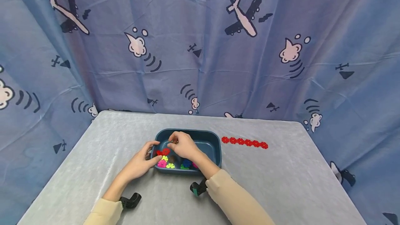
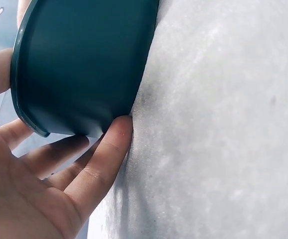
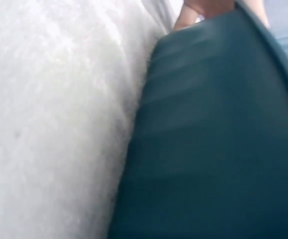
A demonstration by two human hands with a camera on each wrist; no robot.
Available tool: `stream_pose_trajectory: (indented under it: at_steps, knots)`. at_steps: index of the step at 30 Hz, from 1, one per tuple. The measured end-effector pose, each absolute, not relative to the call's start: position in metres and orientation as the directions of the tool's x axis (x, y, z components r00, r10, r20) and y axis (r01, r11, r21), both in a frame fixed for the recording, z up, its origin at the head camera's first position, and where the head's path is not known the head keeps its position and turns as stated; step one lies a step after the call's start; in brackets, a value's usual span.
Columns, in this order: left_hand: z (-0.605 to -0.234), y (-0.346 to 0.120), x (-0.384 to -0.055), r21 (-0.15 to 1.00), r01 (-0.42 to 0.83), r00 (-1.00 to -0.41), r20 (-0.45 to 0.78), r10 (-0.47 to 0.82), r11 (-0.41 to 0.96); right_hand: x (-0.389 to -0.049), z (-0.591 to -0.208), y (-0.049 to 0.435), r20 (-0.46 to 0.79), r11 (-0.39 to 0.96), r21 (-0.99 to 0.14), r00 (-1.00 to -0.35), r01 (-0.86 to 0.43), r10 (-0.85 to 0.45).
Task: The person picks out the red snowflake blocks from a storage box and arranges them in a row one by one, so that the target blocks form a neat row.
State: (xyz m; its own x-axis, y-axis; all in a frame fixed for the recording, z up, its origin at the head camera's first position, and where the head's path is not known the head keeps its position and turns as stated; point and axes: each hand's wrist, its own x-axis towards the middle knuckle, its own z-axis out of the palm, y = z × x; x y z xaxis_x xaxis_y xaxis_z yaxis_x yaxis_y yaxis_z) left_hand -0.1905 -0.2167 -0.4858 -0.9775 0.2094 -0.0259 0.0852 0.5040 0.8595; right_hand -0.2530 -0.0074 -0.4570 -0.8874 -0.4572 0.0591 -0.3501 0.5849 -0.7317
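Observation:
A dark teal tray (image 1: 207,148) sits on the table, holding small flower-shaped plastic pieces: red (image 1: 166,151), pink (image 1: 162,163), yellow-green (image 1: 170,165) and blue (image 1: 186,163). My left hand (image 1: 140,162) grips the tray's left end, thumb over the rim. In the left wrist view, fingers of that hand (image 2: 59,184) press against the outer wall (image 2: 84,64). Over the tray's left half, my right hand (image 1: 184,146) is bent with fingertips down; whether they pinch a piece cannot be seen. The right wrist view shows only the tray's long side (image 3: 209,124) and part of a hand beyond.
Several red flower pieces (image 1: 240,141) lie in a slightly slanting row on the table, right of the tray. A pale cloth (image 1: 281,183) covers the table. Behind it hangs a blue curtain (image 1: 175,20) with airplane prints.

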Motion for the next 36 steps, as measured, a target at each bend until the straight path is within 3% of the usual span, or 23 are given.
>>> stream_pose_trajectory:
  at_steps: [22,36]
  knots:
    - [-0.487,-0.216,-0.192,0.865,0.086,-0.976,-0.027,0.217,0.495,-0.261,-0.482,-0.027,-0.085,0.732,-0.579,-0.866,-0.36,-0.493]
    - [-0.488,-0.216,-0.192,0.864,0.075,-0.978,-0.033,0.206,0.498,-0.262,-0.483,-0.028,-0.068,0.709,-0.615,-0.873,-0.344,-0.482]
